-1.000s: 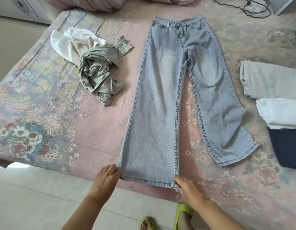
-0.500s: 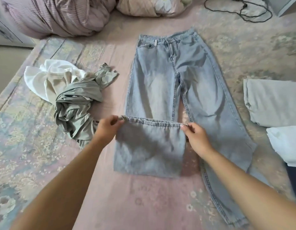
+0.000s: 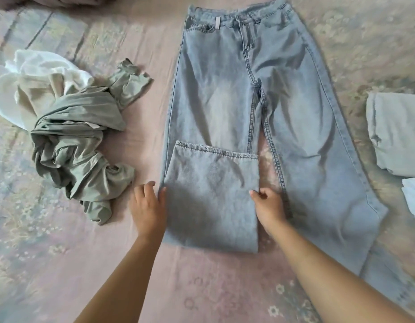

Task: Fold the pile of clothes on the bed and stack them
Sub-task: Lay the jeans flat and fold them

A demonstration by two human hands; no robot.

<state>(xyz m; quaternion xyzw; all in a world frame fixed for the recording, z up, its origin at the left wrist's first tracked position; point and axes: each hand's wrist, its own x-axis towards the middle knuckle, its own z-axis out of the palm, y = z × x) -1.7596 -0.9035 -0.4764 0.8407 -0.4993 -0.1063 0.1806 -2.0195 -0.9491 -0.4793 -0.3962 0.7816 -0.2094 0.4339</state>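
Jeans (image 3: pixel 243 94) lie flat on the bed (image 3: pixel 155 287) — one leg folded up. Left hand (image 3: pixel 149 206) rests open against the fold's edge; right hand (image 3: pixel 269 206) — fingers curled — pinches the opposite edge.

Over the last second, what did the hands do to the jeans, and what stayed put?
Both hands carried one leg's hem up, laid it on the jeans, let go; left hand and right hand now flank the fold. Other leg and crumpled pile unchanged.

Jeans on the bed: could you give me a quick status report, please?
Left hand open, flat at the folded leg's left edge. Right hand pinching its right edge. Jeans: one leg folded up, other flat. Unfolded clothes pile sits clear, left.
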